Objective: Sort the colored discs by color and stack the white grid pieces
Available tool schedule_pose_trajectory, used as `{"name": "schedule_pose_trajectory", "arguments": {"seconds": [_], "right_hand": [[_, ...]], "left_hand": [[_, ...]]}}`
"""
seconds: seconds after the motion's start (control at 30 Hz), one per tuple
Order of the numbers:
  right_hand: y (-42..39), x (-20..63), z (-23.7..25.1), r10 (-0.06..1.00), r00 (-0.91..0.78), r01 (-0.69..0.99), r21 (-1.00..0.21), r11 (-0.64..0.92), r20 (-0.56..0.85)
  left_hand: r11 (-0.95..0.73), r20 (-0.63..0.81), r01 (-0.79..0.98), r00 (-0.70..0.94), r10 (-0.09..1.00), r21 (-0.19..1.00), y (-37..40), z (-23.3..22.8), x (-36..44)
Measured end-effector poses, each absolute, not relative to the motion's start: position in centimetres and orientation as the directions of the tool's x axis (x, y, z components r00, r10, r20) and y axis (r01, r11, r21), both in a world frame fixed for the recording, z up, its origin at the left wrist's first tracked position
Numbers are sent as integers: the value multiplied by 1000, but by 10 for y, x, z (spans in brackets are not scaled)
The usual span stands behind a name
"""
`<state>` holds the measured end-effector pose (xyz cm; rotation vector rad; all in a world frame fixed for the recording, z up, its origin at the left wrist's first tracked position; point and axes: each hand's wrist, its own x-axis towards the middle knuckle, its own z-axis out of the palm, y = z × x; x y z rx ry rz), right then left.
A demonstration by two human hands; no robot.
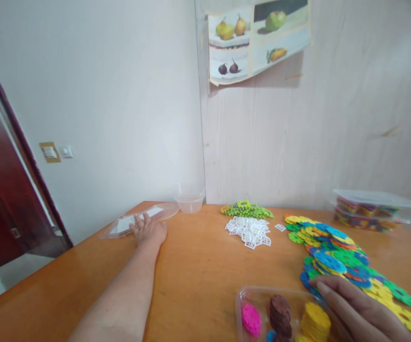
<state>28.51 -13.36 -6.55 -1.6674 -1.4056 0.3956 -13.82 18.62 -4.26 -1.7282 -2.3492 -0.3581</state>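
Observation:
My left hand reaches far out, its fingers spread over the clear plastic lids lying at the table's left edge. Pale rectangles show on or through these lids. At the lower right, my right hand hovers by the corner of a clear plastic tray, its fingers pressed together; whatever they may hold is hidden. In the tray are stacked pink discs, brown discs and yellow discs. Just beyond my right hand spreads a heap of colourful notched discs.
White lattice pieces lie mid-table, with green pieces behind them. A clear bowl stands against the wall. A lidded clear box with colourful contents sits at the back right. Fruit pictures hang above.

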Motion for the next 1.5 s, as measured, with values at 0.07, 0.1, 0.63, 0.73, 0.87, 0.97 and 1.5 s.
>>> {"name": "schedule_pose_trajectory", "arguments": {"seconds": [0.07,0.1,0.63,0.73,0.87,0.97,1.5], "right_hand": [[-134,285,-66,899,316,612,-789,51,304],[-135,284,-65,897,318,608,-792,56,307],[-131,254,-38,896,315,490,-862,130,314],[-128,253,-38,886,314,483,-861,162,343],[-128,251,-38,882,303,472,-861,190,361],[-128,250,-38,878,285,482,-849,214,383],[-146,264,9,810,315,464,-825,323,494]], "left_hand": [[281,293,956,-293,910,82,187,-43,-139],[276,295,957,-290,910,90,187,-44,-139],[-7,690,997,-50,722,80,134,-22,-115],[-90,721,987,-36,692,135,117,-14,-103],[-259,761,943,10,649,209,99,-1,-87],[-359,794,866,-70,604,349,82,13,-75],[-294,301,-87,96,949,952,-45,62,8]]}}
